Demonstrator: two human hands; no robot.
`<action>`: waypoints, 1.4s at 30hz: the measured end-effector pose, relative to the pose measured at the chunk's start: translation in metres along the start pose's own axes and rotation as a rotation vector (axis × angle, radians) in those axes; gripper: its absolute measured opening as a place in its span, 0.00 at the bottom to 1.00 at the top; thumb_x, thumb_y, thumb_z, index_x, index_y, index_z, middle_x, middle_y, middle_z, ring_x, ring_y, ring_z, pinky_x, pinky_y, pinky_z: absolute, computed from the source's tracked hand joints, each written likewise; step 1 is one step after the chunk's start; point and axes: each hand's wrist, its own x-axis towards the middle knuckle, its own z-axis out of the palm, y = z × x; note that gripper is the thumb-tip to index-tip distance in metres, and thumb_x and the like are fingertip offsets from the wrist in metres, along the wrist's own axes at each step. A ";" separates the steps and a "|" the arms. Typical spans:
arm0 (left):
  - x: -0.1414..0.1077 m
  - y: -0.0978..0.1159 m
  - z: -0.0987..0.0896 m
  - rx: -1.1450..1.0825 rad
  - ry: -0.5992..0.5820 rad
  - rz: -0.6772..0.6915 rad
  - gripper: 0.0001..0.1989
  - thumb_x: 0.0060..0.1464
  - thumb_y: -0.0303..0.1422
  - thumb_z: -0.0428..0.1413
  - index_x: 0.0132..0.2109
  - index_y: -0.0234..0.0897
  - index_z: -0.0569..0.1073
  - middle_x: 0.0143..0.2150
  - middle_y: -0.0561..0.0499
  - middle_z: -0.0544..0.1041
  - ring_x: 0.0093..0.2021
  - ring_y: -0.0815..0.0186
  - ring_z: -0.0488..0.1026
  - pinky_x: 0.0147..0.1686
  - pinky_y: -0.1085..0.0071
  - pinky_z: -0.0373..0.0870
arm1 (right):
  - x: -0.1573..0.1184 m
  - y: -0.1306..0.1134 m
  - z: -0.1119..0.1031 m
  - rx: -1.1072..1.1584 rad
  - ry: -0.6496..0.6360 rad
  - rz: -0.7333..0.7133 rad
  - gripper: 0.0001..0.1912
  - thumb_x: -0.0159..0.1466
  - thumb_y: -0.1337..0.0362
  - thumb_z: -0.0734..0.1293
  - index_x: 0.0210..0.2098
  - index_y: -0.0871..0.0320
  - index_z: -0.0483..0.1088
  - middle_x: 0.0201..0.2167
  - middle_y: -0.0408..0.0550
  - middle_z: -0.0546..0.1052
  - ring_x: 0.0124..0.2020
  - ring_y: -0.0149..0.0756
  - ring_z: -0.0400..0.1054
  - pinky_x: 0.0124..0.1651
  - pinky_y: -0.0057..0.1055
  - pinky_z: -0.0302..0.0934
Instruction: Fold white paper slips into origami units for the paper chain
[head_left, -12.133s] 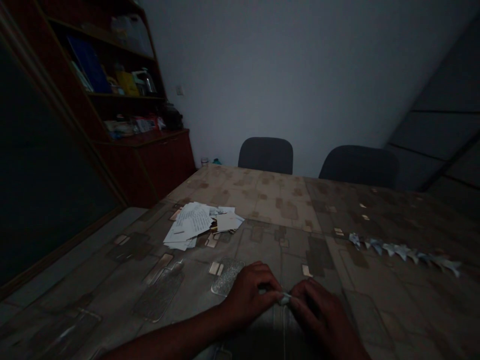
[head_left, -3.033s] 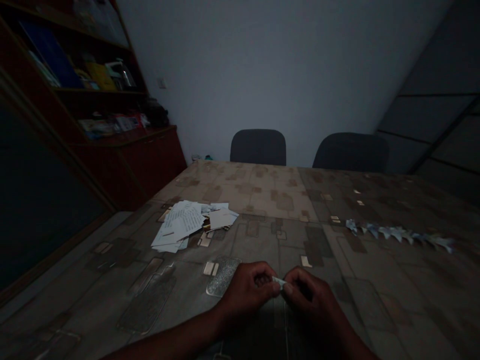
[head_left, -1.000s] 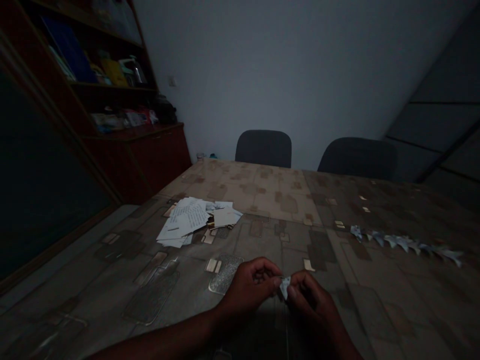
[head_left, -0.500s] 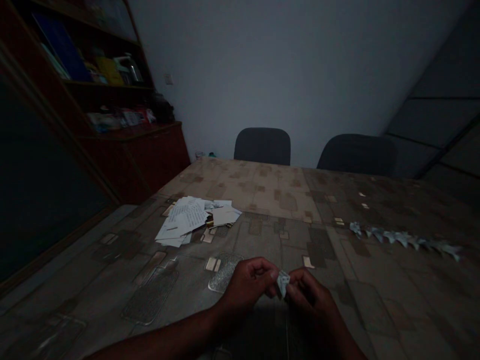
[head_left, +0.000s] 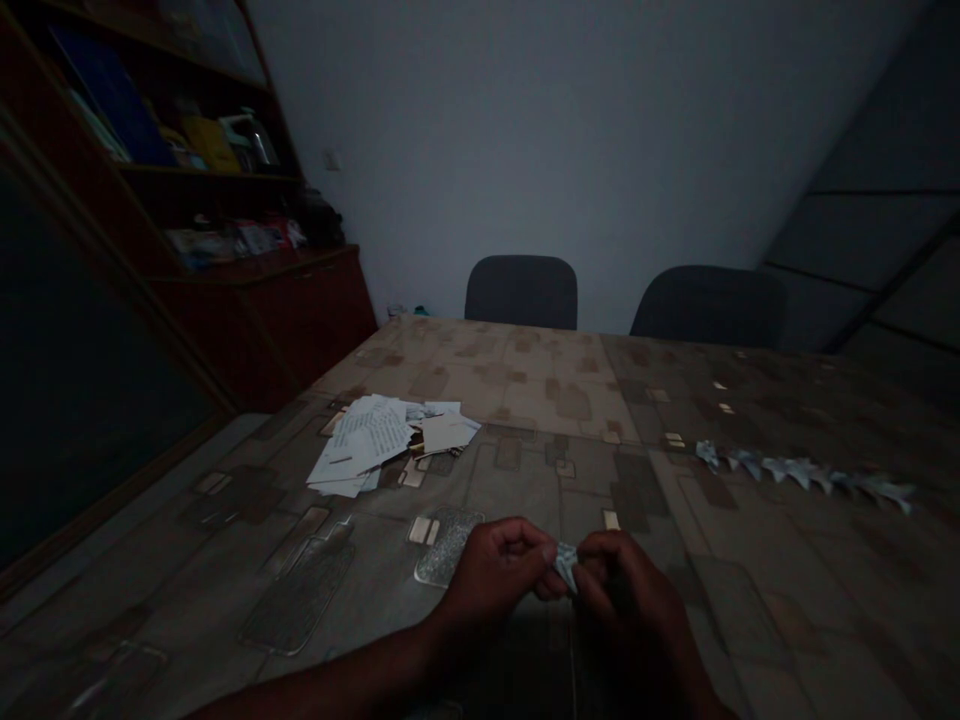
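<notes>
Both hands are close together over the near part of the bench (head_left: 540, 385), with a small folded paper piece (head_left: 566, 567) between them. The left hand (head_left: 499, 570) pinches its left side between thumb and fingers, and the right hand (head_left: 637, 590) grips the opposite side with the fingertips. From where I stand it looks like careful shaping or creasing, though the fingers hide most of the folds and I can't tell how finished the piece is.

Working it further would call for one hand to steady the paper while the other presses or adjusts a fold, lightly, since something so small could crumple or slip loose.

Beyond the left hand and off to its left lies a loose pile of paper sheets (head_left: 375, 435), some with writing on them, overlapping at odd angles. Well beyond the right hand, out to its right, a row of pointed folded paper pieces (head_left: 799, 472) stretches across the bench; whether they are all joined, I can't make out. Two grey chairs (head_left: 521, 292) stand past the bench's far edge, ahead of the hands.
</notes>
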 end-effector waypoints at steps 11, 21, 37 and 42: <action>-0.002 0.001 0.002 0.042 0.031 -0.008 0.15 0.42 0.41 0.64 0.25 0.30 0.75 0.20 0.49 0.76 0.23 0.67 0.71 0.28 0.72 0.66 | 0.002 0.002 0.001 -0.204 0.069 -0.309 0.05 0.60 0.68 0.66 0.34 0.55 0.65 0.26 0.43 0.71 0.27 0.37 0.66 0.30 0.31 0.59; 0.000 -0.004 0.001 0.037 0.045 -0.003 0.14 0.43 0.40 0.63 0.26 0.31 0.74 0.20 0.49 0.76 0.24 0.65 0.73 0.29 0.72 0.67 | -0.001 0.005 0.002 -0.238 0.081 -0.230 0.03 0.60 0.70 0.61 0.34 0.56 0.65 0.25 0.43 0.70 0.26 0.36 0.67 0.29 0.31 0.60; 0.003 -0.005 -0.001 -0.038 0.028 0.030 0.15 0.43 0.40 0.65 0.28 0.31 0.72 0.20 0.51 0.75 0.22 0.68 0.71 0.27 0.73 0.66 | 0.000 -0.006 -0.001 -0.042 -0.050 0.011 0.07 0.62 0.65 0.60 0.26 0.55 0.63 0.22 0.41 0.68 0.22 0.32 0.63 0.24 0.25 0.56; 0.004 -0.009 -0.002 -0.164 -0.027 0.059 0.15 0.44 0.36 0.65 0.32 0.35 0.67 0.22 0.54 0.74 0.22 0.69 0.71 0.26 0.74 0.66 | 0.000 -0.003 -0.001 0.056 -0.081 0.117 0.07 0.61 0.63 0.60 0.26 0.55 0.61 0.20 0.38 0.64 0.22 0.32 0.60 0.24 0.25 0.55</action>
